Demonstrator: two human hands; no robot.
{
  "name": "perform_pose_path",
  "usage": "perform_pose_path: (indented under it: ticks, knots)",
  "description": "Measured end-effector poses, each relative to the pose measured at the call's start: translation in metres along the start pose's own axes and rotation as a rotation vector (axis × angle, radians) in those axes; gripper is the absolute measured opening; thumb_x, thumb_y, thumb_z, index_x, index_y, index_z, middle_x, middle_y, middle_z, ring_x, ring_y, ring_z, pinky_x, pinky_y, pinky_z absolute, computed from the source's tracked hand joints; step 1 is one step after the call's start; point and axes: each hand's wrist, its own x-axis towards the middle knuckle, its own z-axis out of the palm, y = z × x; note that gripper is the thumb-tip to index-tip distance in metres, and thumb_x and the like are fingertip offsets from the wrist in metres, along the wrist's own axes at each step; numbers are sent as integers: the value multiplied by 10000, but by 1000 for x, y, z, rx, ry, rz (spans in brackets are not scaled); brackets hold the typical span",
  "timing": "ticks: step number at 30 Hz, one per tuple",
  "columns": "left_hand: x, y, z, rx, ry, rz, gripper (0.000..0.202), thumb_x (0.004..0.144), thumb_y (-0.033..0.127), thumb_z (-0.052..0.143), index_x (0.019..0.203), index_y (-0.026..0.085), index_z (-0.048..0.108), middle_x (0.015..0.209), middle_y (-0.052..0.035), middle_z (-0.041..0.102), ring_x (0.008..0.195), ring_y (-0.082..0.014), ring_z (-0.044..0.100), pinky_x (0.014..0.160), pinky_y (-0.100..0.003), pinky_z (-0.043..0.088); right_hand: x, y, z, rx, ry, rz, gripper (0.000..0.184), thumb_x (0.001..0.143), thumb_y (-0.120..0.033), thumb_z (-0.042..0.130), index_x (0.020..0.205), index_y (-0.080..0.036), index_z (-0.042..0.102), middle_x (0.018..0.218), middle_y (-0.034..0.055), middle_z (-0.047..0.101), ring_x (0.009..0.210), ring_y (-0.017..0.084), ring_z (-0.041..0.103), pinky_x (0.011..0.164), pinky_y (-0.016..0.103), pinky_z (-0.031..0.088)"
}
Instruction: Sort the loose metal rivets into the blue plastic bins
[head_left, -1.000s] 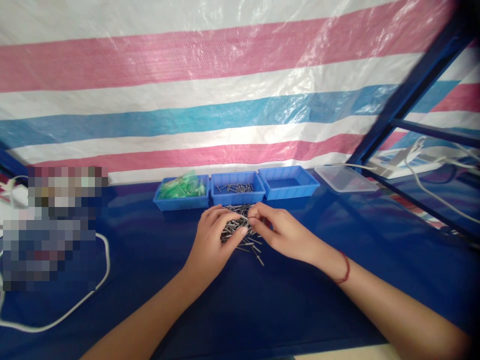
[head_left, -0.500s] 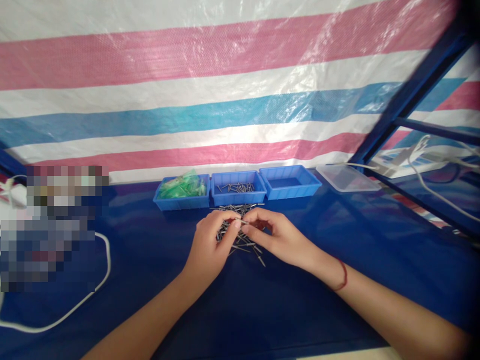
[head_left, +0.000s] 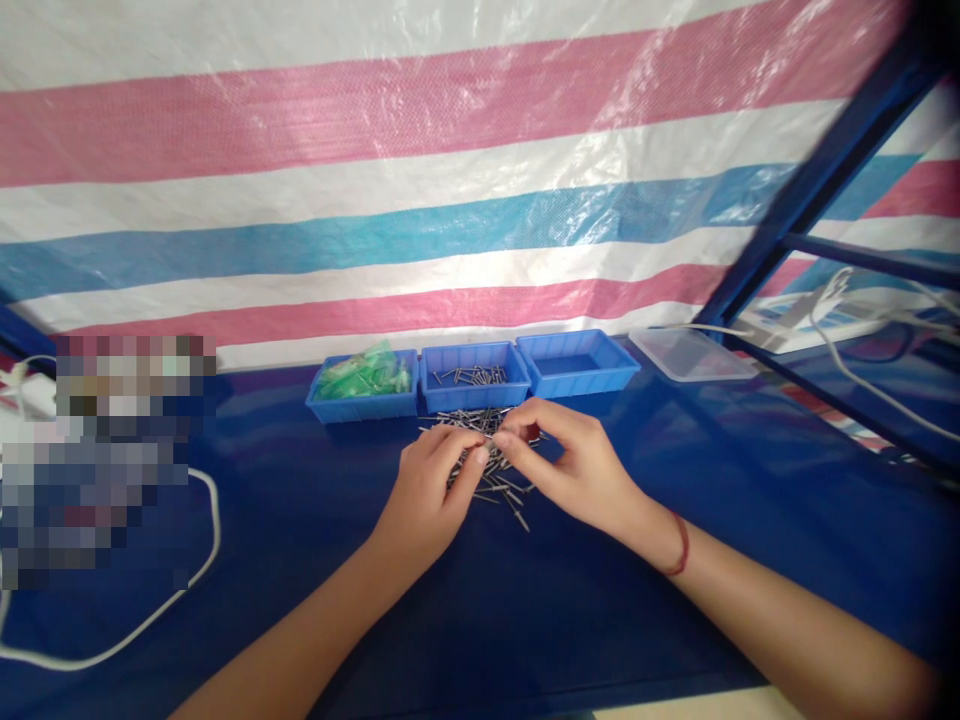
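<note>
A loose pile of thin metal blind rivets (head_left: 495, 482) lies on the blue table, partly hidden by my hands. Over the pile, my left hand (head_left: 439, 480) pinches a small rivet (head_left: 490, 445) between thumb and forefinger. From the other side, my right hand (head_left: 574, 460) has its thumb and fingertips closed at the same rivet, which they mostly cover. Just behind the pile is a blue bin (head_left: 480, 398) with several short rivets or pins (head_left: 480, 376) inside.
Left of that bin stands another blue bin (head_left: 364, 408) holding a green plastic bag (head_left: 367, 372). To the right are a third blue bin (head_left: 589, 380) and a clear plastic lid (head_left: 694, 357). A white cable (head_left: 214, 520) loops at left. Blue metal frame bars (head_left: 817, 180) rise at right.
My right hand has risen slightly and shifted right, its fingers more bunched. The left hand has moved a little to the right, still pinching. The bins and pile look the same.
</note>
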Motion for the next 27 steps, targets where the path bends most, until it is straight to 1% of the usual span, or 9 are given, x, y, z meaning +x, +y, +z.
perform_pose_path:
  ticks: [3,5,9,12,16,18,20,25,27]
  knots:
    - [-1,0,2,37,26,-26,275,940,275,464,1202,207,513,1087,-68,612,1043,-199,560,932,-357,420,13,11,-1,-174,195,-66,108,904,-288,538,870,-203,595,810,39,638,754,168,569,737,317,465]
    - [-2,-1,3,68,11,-17,293,933,278,478,1216,209,508,1103,-70,610,1054,-206,552,942,-373,412,24,26,-1,-312,249,-100,134,915,-299,524,935,-198,610,913,67,663,856,200,576,823,359,449]
    - [-4,-1,3,126,-37,38,233,923,266,493,1137,222,574,1105,-60,611,1072,-214,533,946,-386,407,34,51,-6,-552,98,-93,275,901,-331,534,1095,-151,610,1053,131,635,986,267,547,876,410,417]
    - [-4,-2,3,141,-64,66,231,922,250,489,1127,235,595,1095,-59,611,1065,-216,532,933,-382,417,29,53,-20,-527,-52,-26,201,895,-274,508,996,-157,637,909,94,640,865,231,573,800,363,437]
    - [-4,-3,2,139,-94,77,233,920,222,480,1113,235,612,1089,-59,615,1059,-217,532,920,-374,428,18,44,-46,-305,-470,94,115,826,-242,555,773,-182,638,730,13,626,658,148,562,635,269,431]
    - [-3,-4,1,141,-92,77,230,918,219,483,1103,234,620,1081,-58,618,1052,-217,535,919,-371,430,15,42,-53,-216,-678,156,103,786,-280,606,783,-189,653,733,4,635,667,146,565,609,253,431]
    - [-3,-5,1,146,-86,75,226,916,219,485,1091,235,627,1073,-58,621,1044,-217,537,915,-369,434,11,42,-54,-161,-806,192,133,753,-301,646,827,-193,665,766,7,645,699,153,573,607,249,436]
    - [-2,-6,0,150,-94,68,226,919,222,482,1086,229,632,1063,-59,623,1035,-219,534,909,-370,437,7,41,-42,-169,-853,144,56,776,-193,590,779,-181,644,753,10,626,693,146,564,622,252,419]
    - [-2,-5,1,151,-105,64,226,919,226,483,1085,223,636,1055,-61,624,1032,-221,532,909,-372,436,6,39,-40,-195,-849,99,87,790,-152,552,747,-181,622,754,10,622,703,148,561,650,260,413]
